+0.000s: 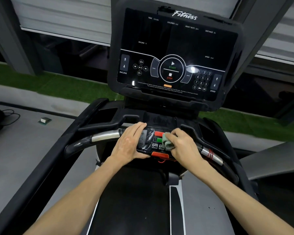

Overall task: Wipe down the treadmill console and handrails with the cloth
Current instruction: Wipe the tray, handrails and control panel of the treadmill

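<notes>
The treadmill's big black console screen [173, 53] stands upright ahead, dark, with printed START and STOP marks. Below it a small control panel [157, 141] with red and green buttons sits in the middle of the front handrail [105, 135]. My right hand [183, 146] grips a bunched grey-green cloth [168, 141] and holds it against the panel's right half. My left hand [129, 143] grips the panel's left end, fingers laid over the top and thumb under the front edge. Chrome grip sensors show on the rail at both sides.
A red coiled cord [210, 154] wraps the right chrome grip [212, 156], with a red safety clip [159, 155] at the panel's front edge. The black belt [134, 200] runs below. A small box [44, 120] and a black cable [8, 116] lie on the grey floor at left.
</notes>
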Motion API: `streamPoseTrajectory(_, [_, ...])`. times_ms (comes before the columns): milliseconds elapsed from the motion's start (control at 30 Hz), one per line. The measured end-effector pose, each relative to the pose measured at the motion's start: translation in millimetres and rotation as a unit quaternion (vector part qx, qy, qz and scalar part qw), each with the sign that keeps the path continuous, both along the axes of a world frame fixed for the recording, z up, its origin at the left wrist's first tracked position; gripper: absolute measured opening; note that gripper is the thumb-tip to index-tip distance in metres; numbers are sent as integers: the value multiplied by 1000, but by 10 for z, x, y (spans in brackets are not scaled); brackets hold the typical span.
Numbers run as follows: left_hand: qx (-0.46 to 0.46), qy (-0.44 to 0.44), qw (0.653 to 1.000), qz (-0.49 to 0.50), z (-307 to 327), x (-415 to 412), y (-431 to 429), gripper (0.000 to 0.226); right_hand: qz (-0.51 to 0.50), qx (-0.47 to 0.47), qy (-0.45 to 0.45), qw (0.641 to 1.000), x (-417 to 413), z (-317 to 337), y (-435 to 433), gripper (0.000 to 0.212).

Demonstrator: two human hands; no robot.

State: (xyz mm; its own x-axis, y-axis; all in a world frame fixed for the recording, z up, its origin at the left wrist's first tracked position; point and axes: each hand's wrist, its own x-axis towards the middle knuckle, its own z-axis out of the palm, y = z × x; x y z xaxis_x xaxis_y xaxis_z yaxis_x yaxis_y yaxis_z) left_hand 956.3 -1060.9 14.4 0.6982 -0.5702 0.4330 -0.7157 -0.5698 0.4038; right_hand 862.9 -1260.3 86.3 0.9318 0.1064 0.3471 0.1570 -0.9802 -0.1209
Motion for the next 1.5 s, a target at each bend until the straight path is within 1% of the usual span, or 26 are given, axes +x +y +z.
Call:
streamPoseTrajectory(100, [0,4,1000,1,-17,11,-2,117,45,-24,31,998,-216,-216,40,44])
streamPoseTrajectory(200, [-7,5,1000,2,-24,14,-1,115,50,-20,51,997,-267,-280,48,46])
streamPoseTrajectory(333, [-10,2,1000,-2,-28,12,0,114,34,-14,35,999,-99,-101,49,41])
streamPoseTrajectory(500, [-14,10,1000,-4,-25,22,7,115,-6,-3,3,1000,189,119,40,52])
streamPoseTrajectory(567, [-16,13,1000,-5,-25,20,9,114,-8,-3,-2,1000,153,98,56,51])
streamPoseTrajectory(700, [-15,9,1000,-2,-37,17,0,116,31,-9,23,999,-85,-163,115,39])
streamPoseTrajectory(867, [-14,10,1000,0,-33,7,4,117,49,-3,53,997,-184,-252,145,45])
streamPoseTrajectory(1000, [-19,15,1000,-2,-18,-2,4,115,10,6,28,1000,51,-26,130,41])
streamPoseTrajectory(1100, [-17,14,1000,0,-17,-7,3,115,-7,13,3,1000,192,125,146,51])
streamPoseTrajectory(1167, [-16,14,1000,-1,-13,-9,3,114,-7,10,-2,1000,188,120,148,53])
streamPoseTrajectory(1233, [-16,13,1000,-2,-11,-7,1,114,-3,9,3,1000,122,51,154,49])
streamPoseTrajectory(1333, [-17,12,1000,-3,-22,3,5,114,40,-7,28,999,-46,-121,191,40])
streamPoseTrajectory(1400, [-14,11,1000,-5,-27,9,4,114,56,-3,47,997,-131,-186,209,42])
streamPoseTrajectory(1500, [-14,8,1000,-6,-45,19,6,114,51,0,55,997,-90,-156,215,41])
